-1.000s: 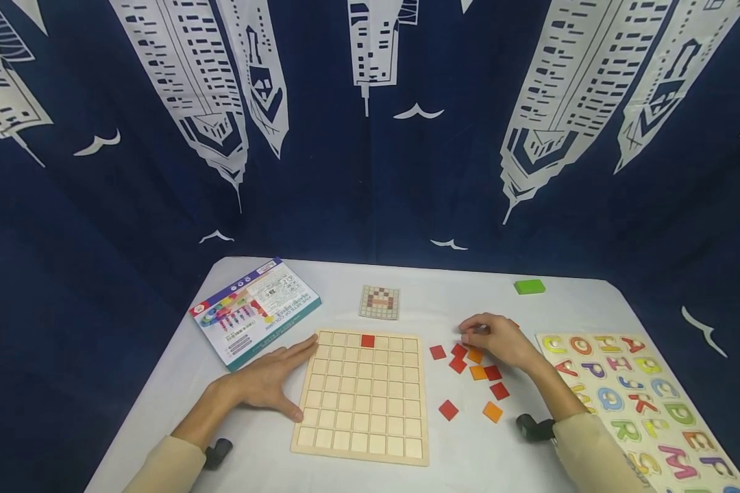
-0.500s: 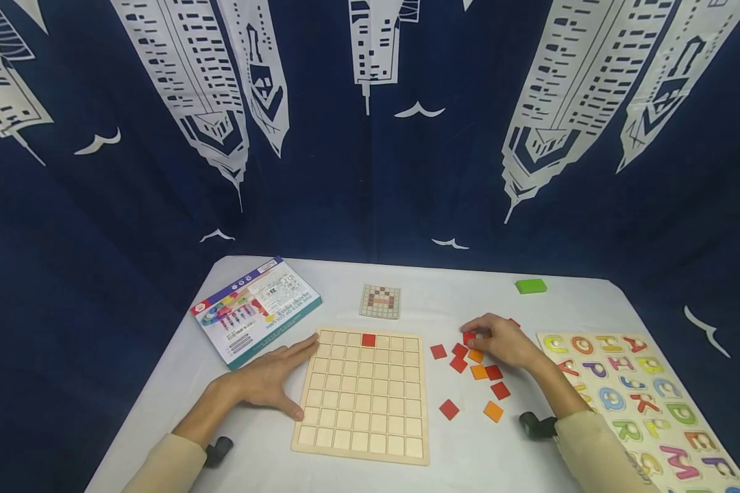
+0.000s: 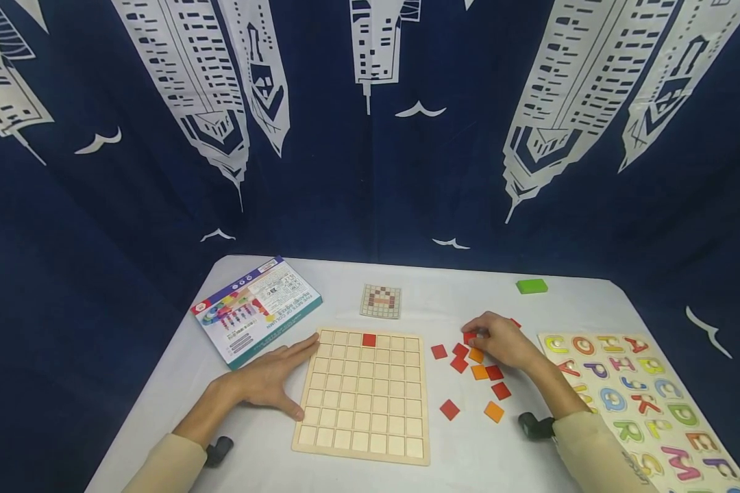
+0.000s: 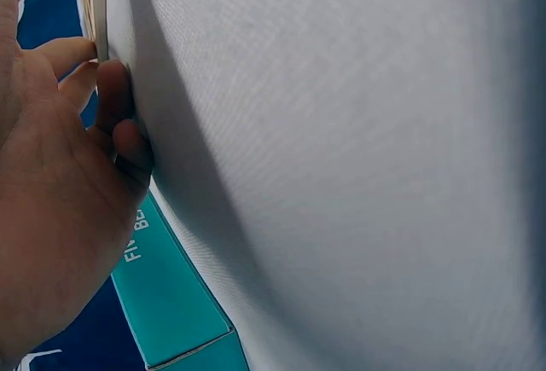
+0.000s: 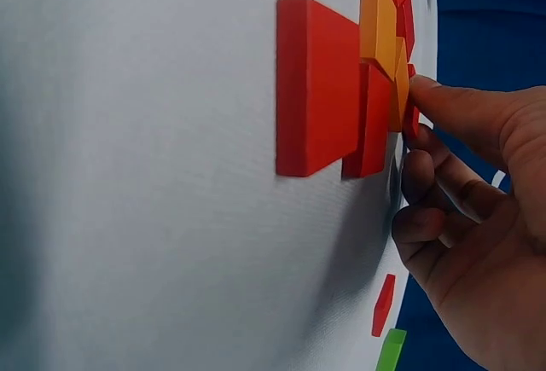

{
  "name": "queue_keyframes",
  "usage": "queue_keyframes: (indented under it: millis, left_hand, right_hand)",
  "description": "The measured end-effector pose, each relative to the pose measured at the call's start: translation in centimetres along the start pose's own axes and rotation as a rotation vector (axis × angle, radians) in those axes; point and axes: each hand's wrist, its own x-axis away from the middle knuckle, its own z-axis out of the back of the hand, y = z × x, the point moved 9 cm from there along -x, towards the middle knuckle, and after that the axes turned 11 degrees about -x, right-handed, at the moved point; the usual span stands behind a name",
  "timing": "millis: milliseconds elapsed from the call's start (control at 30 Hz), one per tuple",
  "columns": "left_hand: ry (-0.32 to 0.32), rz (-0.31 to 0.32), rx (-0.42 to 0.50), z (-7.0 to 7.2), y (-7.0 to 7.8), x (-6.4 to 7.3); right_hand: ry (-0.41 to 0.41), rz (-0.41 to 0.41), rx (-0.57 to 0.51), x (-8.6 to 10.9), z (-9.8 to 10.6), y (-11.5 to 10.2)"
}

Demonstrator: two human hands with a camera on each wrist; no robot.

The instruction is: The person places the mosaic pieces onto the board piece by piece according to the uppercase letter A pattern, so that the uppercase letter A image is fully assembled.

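Note:
My left hand point(image 3: 270, 376) lies spread along the left edge of a wooden grid board point(image 3: 360, 457), its thumb and outstretched fingers touching that edge. One red square tile point(image 3: 368, 340) sits in a top-row cell of the board. To the right of the board, my right hand point(image 3: 499, 340) pinches a red tile point(image 3: 469, 337) between thumb and fingers at the far end of a loose group of tiles. In the right wrist view the pinched red tile point(image 5: 413, 115) shows behind an orange tile point(image 5: 378, 21), with the thumb tip on it.
More red tiles point(image 3: 449, 409) and orange tiles point(image 3: 494, 411) lie loose nearby. A pattern card point(image 3: 380, 302) lies beyond the board. A puzzle box point(image 3: 255, 311) is at the back left, a green block point(image 3: 532, 286) at the back right. An alphabet board point(image 3: 641, 404) occupies the right side.
My right hand's fingertips have come down slightly, and a red tile now shows between them. The left hand has stayed at the board's edge.

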Motion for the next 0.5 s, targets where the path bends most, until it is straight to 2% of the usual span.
queue_keyframes:
  millis: [500]
  left_hand:
    - [0.001,0.003,0.003,0.05,-0.01,0.03]
  right_hand:
    - [0.020,0.002,-0.003,-0.12,-0.08,0.23]
